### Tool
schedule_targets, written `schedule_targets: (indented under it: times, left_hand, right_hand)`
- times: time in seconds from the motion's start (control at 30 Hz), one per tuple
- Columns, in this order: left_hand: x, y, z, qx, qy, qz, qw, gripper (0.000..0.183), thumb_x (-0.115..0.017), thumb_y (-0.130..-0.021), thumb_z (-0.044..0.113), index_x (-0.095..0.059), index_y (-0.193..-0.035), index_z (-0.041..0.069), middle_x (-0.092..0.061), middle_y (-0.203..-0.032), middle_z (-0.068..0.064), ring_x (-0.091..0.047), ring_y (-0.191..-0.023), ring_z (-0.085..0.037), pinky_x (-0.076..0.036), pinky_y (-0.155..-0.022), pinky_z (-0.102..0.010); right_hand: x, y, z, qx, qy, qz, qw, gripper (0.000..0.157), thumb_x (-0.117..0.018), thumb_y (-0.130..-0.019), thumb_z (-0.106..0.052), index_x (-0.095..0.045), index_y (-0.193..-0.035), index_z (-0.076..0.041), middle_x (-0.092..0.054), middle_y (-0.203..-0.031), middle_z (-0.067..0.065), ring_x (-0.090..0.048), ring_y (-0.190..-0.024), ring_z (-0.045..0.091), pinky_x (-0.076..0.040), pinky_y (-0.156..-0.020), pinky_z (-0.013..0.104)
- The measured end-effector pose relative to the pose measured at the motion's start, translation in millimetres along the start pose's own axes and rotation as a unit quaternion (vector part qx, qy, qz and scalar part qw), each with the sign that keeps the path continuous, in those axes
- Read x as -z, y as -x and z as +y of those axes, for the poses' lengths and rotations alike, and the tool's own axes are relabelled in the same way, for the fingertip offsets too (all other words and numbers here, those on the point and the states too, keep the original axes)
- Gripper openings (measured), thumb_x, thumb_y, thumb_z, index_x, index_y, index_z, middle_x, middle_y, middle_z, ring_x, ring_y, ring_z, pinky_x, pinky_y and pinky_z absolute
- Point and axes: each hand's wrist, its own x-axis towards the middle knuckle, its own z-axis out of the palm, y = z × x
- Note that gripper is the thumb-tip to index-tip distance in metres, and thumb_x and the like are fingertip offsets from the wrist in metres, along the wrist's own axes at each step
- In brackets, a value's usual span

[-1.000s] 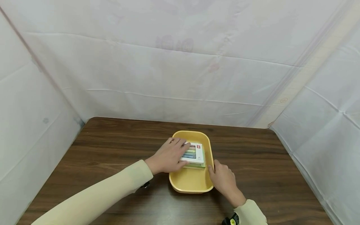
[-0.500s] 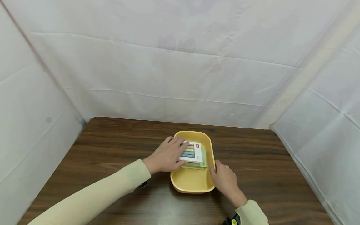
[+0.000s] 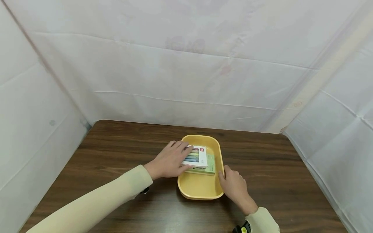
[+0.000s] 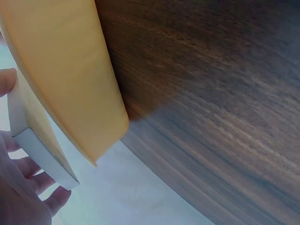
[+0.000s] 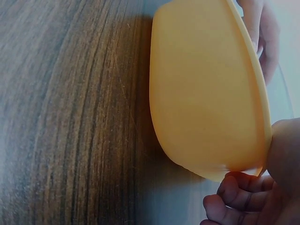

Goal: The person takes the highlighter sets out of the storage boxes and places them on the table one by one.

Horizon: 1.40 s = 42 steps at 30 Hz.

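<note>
A yellow plastic basin point(image 3: 201, 187) stands on the table. My left hand point(image 3: 170, 160) reaches over its left side and grips a flat white box point(image 3: 203, 158) with a window showing colored sticks. In the left wrist view, the thumb and fingers hold the white box point(image 4: 47, 159) by its sides, near the basin's rim. Partly under that box, inside the basin, lies a flat green item point(image 3: 211, 163) like a book. My right hand point(image 3: 233, 184) pinches the basin's right rim. Seen from the right wrist, its fingers point(image 5: 248, 199) curl under the rim.
The dark wood-grain table point(image 3: 125, 142) extends on both sides of the basin. White sheeting point(image 3: 186, 81) hangs behind the table's back edge and along its left and right sides.
The white box has slid left with my left hand, uncovering more of the green item. My right hand keeps its hold on the basin's rim.
</note>
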Motion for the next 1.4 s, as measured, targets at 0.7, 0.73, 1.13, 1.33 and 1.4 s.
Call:
schedule_targets:
  times: [0.7, 0.73, 1.13, 1.33, 1.4]
  left_hand:
    - [-1.0, 8.4, -8.3, 0.001, 0.009, 0.016, 0.9998, 0.069, -0.046, -0.093, 0.059, -0.042, -0.145, 0.014, -0.046, -0.142, -0.007, -0.043, -0.129, -0.022, -0.034, -0.107, -0.043]
    - [-0.8, 8.8, -8.7, 0.001, 0.008, 0.014, 0.9999, 0.069, -0.046, -0.093, 0.058, -0.041, -0.146, 0.014, -0.046, -0.142, -0.007, -0.043, -0.129, -0.022, -0.033, -0.107, -0.043]
    - [1.2, 14.0, -12.7, 0.002, 0.002, 0.016, 0.9999, 0.067, -0.046, -0.094, 0.055, -0.041, -0.146, 0.013, -0.045, -0.143, -0.008, -0.042, -0.130, -0.023, -0.034, -0.107, -0.043]
    - [2.3, 17.7, -14.4, 0.008, 0.002, 0.011, 0.9999, 0.068, -0.046, -0.094, 0.056, -0.039, -0.147, 0.014, -0.044, -0.144, -0.009, -0.042, -0.131, -0.024, -0.033, -0.108, -0.044]
    - [2.0, 19.0, -14.9, 0.009, 0.002, 0.012, 0.9999, 0.068, -0.046, -0.094, 0.055, -0.039, -0.147, 0.014, -0.044, -0.144, -0.008, -0.042, -0.131, -0.024, -0.033, -0.108, -0.045]
  right_hand:
    - [0.0, 0, 0, -0.001, 0.005, -0.003, 1.000, 0.023, -0.050, -0.097, -0.026, -0.059, -0.096, -0.004, -0.050, -0.060, 0.001, -0.047, -0.050, 0.013, -0.033, -0.046, 0.029]
    - [0.0, 0, 0, -0.001, 0.005, -0.003, 1.000, 0.023, -0.050, -0.097, -0.026, -0.059, -0.095, -0.004, -0.050, -0.060, 0.002, -0.047, -0.050, 0.013, -0.033, -0.046, 0.029]
    - [-0.6, 0, 0, 0.000, 0.001, 0.000, 1.000, 0.023, -0.050, -0.097, -0.025, -0.059, -0.096, -0.004, -0.050, -0.060, 0.001, -0.047, -0.050, 0.013, -0.033, -0.045, 0.028]
    - [-1.1, 0, 1, 0.003, -0.002, 0.002, 1.000, 0.023, -0.050, -0.097, -0.024, -0.059, -0.094, -0.004, -0.050, -0.060, 0.001, -0.047, -0.049, 0.013, -0.033, -0.045, 0.028]
    - [-1.1, 0, 1, 0.004, -0.002, 0.003, 1.000, 0.022, -0.050, -0.097, -0.024, -0.059, -0.094, -0.004, -0.050, -0.059, 0.001, -0.047, -0.049, 0.013, -0.033, -0.045, 0.028]
